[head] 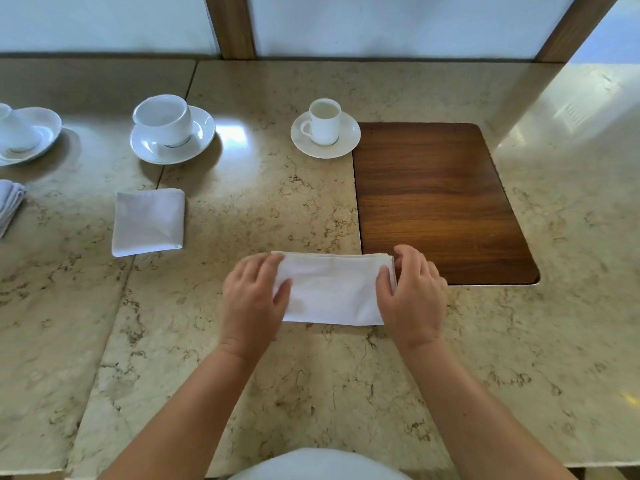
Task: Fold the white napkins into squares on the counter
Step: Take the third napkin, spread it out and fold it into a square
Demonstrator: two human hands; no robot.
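A beige marble counter [242,209] runs under frosted panels framed in wood, with a dark wooden inset board [440,202] sunk into it on the right. Near the front edge lies a white napkin [332,292], folded to a wide rectangle, its right end touching the board's near corner. The left hand [252,299] rests on the napkin's left end with fingers relaxed and slightly spread, thumb lying on the cloth. The right hand [412,296] curls round the stacked right edge, thumb on top and fingers behind it, pinching the layers.

The step in hand looks like the last fold: the rectangle is not yet a square. The next move likely calls for carrying the right end over to the left and lining up the edges, while the left hand pins the cloth.

A finished folded napkin [149,221] lies well to the left, with more napkins [10,202] at the frame's edge. Beyond stand a small cup on a saucer [325,133], a tilted cup on a saucer [169,133], and another cup and saucer [27,133] far left. None of these crowds the fold.
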